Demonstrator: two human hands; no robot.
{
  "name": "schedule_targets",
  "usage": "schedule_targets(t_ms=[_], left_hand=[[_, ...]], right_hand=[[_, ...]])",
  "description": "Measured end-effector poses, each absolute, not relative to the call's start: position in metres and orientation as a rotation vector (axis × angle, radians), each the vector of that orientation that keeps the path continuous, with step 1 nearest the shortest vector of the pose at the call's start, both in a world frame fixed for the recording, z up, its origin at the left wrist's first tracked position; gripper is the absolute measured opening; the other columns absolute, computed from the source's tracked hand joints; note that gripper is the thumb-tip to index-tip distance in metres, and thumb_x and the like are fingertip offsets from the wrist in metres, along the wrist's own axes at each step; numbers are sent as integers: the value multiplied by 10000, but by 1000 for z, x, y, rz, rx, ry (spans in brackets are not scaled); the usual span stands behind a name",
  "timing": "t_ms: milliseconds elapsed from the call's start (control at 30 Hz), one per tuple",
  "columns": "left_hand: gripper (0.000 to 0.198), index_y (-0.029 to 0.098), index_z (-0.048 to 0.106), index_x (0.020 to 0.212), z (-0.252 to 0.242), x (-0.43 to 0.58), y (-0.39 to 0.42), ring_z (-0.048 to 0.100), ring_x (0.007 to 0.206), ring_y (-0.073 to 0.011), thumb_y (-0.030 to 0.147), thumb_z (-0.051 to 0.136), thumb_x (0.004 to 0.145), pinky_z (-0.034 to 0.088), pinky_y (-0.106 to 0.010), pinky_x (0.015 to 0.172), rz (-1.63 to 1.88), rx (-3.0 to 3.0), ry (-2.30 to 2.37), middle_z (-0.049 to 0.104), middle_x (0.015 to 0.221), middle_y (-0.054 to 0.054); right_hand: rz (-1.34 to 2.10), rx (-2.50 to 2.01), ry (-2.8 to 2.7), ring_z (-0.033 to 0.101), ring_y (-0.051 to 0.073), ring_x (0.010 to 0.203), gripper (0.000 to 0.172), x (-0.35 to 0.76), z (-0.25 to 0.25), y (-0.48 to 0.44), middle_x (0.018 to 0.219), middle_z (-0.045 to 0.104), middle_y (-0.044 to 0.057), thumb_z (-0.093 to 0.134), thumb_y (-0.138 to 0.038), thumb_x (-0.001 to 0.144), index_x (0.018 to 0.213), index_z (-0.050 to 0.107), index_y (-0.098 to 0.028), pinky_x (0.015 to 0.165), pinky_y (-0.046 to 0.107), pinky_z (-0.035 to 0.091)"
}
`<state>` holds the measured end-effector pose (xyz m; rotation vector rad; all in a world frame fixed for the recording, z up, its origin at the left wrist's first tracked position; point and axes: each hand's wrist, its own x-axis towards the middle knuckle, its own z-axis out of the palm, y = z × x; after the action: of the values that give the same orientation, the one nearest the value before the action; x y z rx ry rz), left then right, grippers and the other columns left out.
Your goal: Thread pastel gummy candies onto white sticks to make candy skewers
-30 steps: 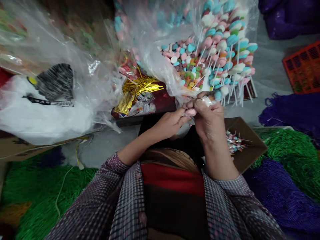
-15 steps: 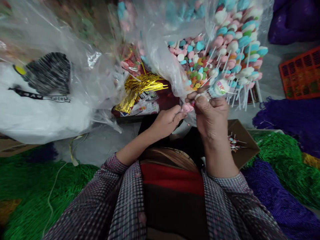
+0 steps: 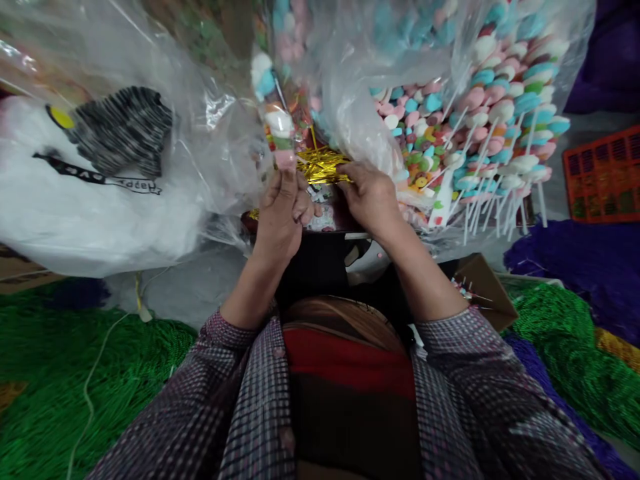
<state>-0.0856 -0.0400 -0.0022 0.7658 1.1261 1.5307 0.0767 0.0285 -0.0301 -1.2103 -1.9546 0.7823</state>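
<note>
Closed round the lower end of a wrapped candy skewer [image 3: 280, 123] is my left hand [image 3: 285, 207]. The skewer stands upright, with white, blue, green and pink sweets stacked on it. My right hand [image 3: 373, 200] is at the pile of gold twist ties [image 3: 323, 165], its thumb and fingertips pinched at the right end of the strands. Under the ties lie printed labels [image 3: 323, 213], partly covered by my left fingers. Right of my right hand, loose candies [image 3: 417, 113] sit in a clear plastic bag [image 3: 367, 127].
Many candy skewers [image 3: 500, 120] are heaped at the right. A knit glove [image 3: 123, 130] lies on white plastic at the left. An open cardboard box [image 3: 493, 293] stands low right, near an orange crate [image 3: 603, 173]. Green strands [image 3: 135, 380] cover the lower left.
My left hand has moved left and now grips the candy skewer, which was in my right hand. My right hand has moved left to the gold ties. The view has shifted slightly.
</note>
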Motion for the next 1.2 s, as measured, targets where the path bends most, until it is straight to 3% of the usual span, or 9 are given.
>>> schedule_targets(t_ms=[100, 300, 500, 800, 1067, 1200], left_hand=[[399, 263, 529, 784, -1, -92, -40, 337, 394, -96, 611, 517, 980, 483, -272, 541, 1559, 707, 1082, 253, 481, 96], [364, 232, 549, 768, -7, -91, -39, 314, 367, -66, 511, 544, 1002, 475, -221, 505, 1594, 603, 929, 226, 479, 112], [336, 236, 576, 759, -13, -92, -37, 303, 367, -69, 467, 560, 1004, 488, -211, 501, 1575, 575, 903, 279, 455, 106], [339, 230, 594, 749, -18, -87, -36, 300, 367, -67, 435, 545, 1014, 467, -223, 493, 1561, 536, 883, 281, 468, 102], [375, 234, 560, 739, -17, -87, -36, 319, 367, -70, 523, 582, 976, 467, -224, 477, 1467, 559, 994, 289, 459, 104], [387, 222, 554, 741, -18, -80, -35, 321, 355, -50, 538, 601, 961, 407, -199, 433, 1369, 614, 1096, 308, 472, 109]], right_hand=[[598, -1271, -2125, 620, 298, 1174, 119, 71, -47, 39, 1096, 720, 110, 653, -327, 950, 971, 723, -232, 1040, 483, 508], [424, -1471, -2298, 635, 278, 1058, 222, 72, -45, 47, 1039, 716, 144, 517, -266, 1006, 907, 696, -178, 925, 417, 508], [560, -1387, -2219, 673, 255, 936, 170, 81, -46, 59, 941, 744, 86, 547, -287, 980, 914, 697, -241, 883, 408, 516], [667, -1268, -2021, 689, 232, 842, 246, 85, -51, 62, 765, 719, 37, 590, -436, 976, 865, 690, -240, 846, 386, 548], [705, -1201, -1896, 681, 215, 837, 166, 83, -35, 50, 807, 716, 33, 636, -396, 952, 868, 681, -260, 790, 366, 557], [813, -1136, -1873, 635, 154, 719, 166, 72, -10, 16, 777, 686, 1, 591, -348, 971, 869, 670, -245, 695, 312, 538]])
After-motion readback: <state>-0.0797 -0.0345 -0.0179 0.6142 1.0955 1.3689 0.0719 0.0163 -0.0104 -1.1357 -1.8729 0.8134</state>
